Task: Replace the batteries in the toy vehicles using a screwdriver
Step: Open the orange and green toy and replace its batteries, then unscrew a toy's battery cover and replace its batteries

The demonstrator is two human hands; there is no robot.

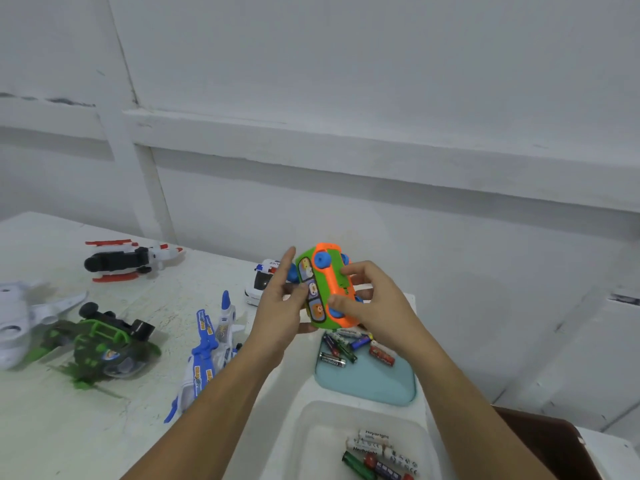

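Around: green helicopter, blue plane at eight o'clock of toy car;
Containers: teal tray, white tub hold batteries;
Hands: left hand, right hand grip it

A green toy car with an orange underside and blue wheels is held on its side between the left hand and right hand. On the table lie a red-and-white toy aircraft, a green toy helicopter, a blue-and-white toy plane and a white police car. Loose batteries lie in a blue tray; more batteries in a white tray.
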